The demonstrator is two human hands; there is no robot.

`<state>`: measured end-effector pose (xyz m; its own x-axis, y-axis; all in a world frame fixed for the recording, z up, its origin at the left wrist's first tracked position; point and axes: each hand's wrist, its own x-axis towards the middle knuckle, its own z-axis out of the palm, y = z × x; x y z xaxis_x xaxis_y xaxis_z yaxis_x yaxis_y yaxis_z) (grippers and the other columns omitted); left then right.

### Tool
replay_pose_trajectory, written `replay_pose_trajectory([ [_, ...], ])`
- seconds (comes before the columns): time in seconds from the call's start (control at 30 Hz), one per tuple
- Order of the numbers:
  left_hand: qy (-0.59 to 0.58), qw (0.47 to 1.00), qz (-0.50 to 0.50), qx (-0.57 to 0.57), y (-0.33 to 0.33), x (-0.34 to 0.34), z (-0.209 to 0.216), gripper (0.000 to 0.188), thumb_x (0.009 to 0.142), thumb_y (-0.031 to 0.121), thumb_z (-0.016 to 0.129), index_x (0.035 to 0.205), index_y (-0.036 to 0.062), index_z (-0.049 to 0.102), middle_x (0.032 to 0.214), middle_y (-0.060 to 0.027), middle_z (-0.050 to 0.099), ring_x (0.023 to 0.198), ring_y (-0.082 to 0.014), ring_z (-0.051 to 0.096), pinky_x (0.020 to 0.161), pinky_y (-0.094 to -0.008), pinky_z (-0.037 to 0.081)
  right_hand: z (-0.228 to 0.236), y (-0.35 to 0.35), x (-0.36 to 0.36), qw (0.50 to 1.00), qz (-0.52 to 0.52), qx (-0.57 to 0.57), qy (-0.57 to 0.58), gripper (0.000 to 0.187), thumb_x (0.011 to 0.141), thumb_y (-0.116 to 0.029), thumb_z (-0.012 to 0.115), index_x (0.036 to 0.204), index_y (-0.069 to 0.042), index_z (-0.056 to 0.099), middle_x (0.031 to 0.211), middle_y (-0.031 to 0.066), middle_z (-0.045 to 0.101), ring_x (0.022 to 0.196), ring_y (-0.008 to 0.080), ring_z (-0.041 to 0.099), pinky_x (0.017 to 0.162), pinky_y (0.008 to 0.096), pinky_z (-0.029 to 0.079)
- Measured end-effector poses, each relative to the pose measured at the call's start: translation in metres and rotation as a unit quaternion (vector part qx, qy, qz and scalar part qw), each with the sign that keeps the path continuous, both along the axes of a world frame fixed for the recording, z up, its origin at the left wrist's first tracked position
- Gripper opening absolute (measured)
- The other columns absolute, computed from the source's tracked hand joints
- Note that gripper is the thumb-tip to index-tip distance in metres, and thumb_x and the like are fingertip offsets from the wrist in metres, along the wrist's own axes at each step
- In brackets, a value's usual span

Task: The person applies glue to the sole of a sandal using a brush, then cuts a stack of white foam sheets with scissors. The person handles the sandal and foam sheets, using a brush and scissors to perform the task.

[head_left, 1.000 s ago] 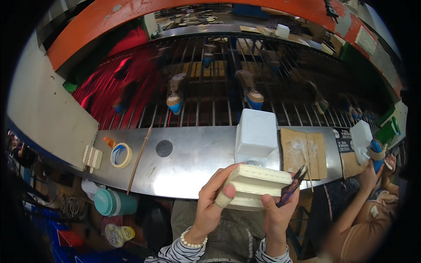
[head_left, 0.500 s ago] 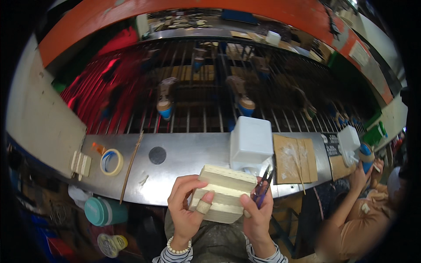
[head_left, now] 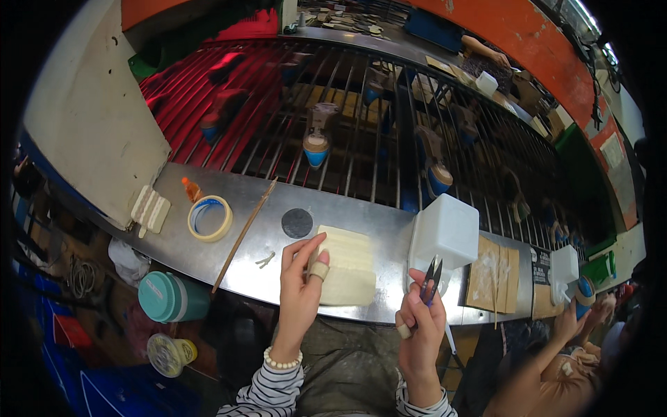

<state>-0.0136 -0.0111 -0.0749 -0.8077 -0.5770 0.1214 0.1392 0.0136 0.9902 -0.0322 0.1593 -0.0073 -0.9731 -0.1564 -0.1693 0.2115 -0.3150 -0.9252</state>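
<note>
A pale cream block of stacked strips (head_left: 347, 267) lies on the metal ledge in front of me. My left hand (head_left: 300, 285) is at the block's left edge, its fingers stretched out and its taped thumb against that edge. In my right hand (head_left: 422, 320), to the right of the block, I hold a pair of thread snips (head_left: 432, 278) with dark blades pointing up. Tape is also wrapped round one of my right fingers. The snips' handles are mostly hidden in my palm.
A white plastic container (head_left: 448, 226) stands behind my right hand, with brown cardboard (head_left: 497, 274) beyond it. A tape roll (head_left: 210, 218), thin stick (head_left: 243, 236) and dark disc (head_left: 297, 223) lie leftward. Shoes (head_left: 317, 135) ride the rack behind; a co-worker's hand (head_left: 573, 316) holds another.
The cream block has gone from between my hands down onto the ledge. My right hand has come away from it with the snips. The view has shifted and tilted.
</note>
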Motion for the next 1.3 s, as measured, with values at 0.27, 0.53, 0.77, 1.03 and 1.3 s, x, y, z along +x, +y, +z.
replay_pose_trajectory([
  [0.27, -0.056, 0.954, -0.019, -0.295, -0.039, -0.018, 0.053, 0.054, 0.088, 0.022, 0.07, 0.136, 0.0035, 0.052, 0.137, -0.0184, 0.049, 0.126, -0.032, 0.049, 0.107, -0.0421, 0.037, -0.02, 0.021, -0.004, 0.992, 0.012, 0.12, 0.044, 0.024, 0.093, -0.006, 0.057, 0.117, 0.0, 0.057, 0.085, -0.0055, 0.047, 0.06, 0.0021, 0.035, 0.054, 0.0196, 0.029],
  [0.53, 0.156, 0.914, 0.049, -0.372, -0.127, -0.115, 0.167, 0.029, 0.096, 0.012, 0.059, 0.122, 0.0014, 0.063, 0.112, -0.0128, 0.069, 0.105, -0.0165, 0.063, 0.092, -0.0289, 0.047, -0.078, 0.055, -0.025, 0.873, 0.055, 0.405, 0.266, 0.013, 0.087, 0.001, 0.06, 0.1, 0.001, 0.061, 0.074, 0.0169, 0.057, 0.062, 0.0297, 0.058, 0.056, 0.0361, 0.045],
  [0.77, -0.065, 0.77, -0.157, -0.615, -0.176, -0.309, 0.075, 0.04, 0.095, 0.019, 0.044, 0.131, 0.0061, 0.057, 0.135, -0.0229, 0.053, 0.125, -0.0378, 0.052, 0.101, -0.0451, 0.043, -0.096, 0.063, -0.037, 0.86, 0.038, 0.394, 0.321, 0.023, 0.078, 0.002, 0.063, 0.101, 0.0, 0.061, 0.076, 0.0162, 0.06, 0.063, 0.0343, 0.06, 0.057, 0.0385, 0.048],
  [1.03, -0.137, 0.622, -0.195, -0.746, -0.239, -0.395, -0.056, 0.058, 0.101, 0.04, 0.041, 0.151, 0.0133, 0.03, 0.156, -0.0114, 0.032, 0.146, -0.0277, 0.026, 0.115, -0.0574, 0.021, -0.117, 0.073, -0.032, 0.849, 0.085, 0.421, 0.309, 0.035, 0.077, -0.003, 0.066, 0.112, -0.002, 0.062, 0.086, 0.0133, 0.063, 0.071, 0.0301, 0.064, 0.062, 0.0375, 0.052],
  [1.3, -0.089, 0.738, -0.195, -0.64, -0.225, -0.385, -0.055, 0.052, 0.102, 0.03, 0.039, 0.147, 0.0057, 0.036, 0.153, -0.0167, 0.032, 0.143, -0.0308, 0.03, 0.117, -0.0391, 0.024, -0.101, 0.071, -0.038, 0.867, 0.065, 0.377, 0.32, 0.031, 0.078, 0.0, 0.066, 0.109, -0.001, 0.062, 0.084, 0.0148, 0.064, 0.07, 0.0314, 0.063, 0.06, 0.0382, 0.051],
])
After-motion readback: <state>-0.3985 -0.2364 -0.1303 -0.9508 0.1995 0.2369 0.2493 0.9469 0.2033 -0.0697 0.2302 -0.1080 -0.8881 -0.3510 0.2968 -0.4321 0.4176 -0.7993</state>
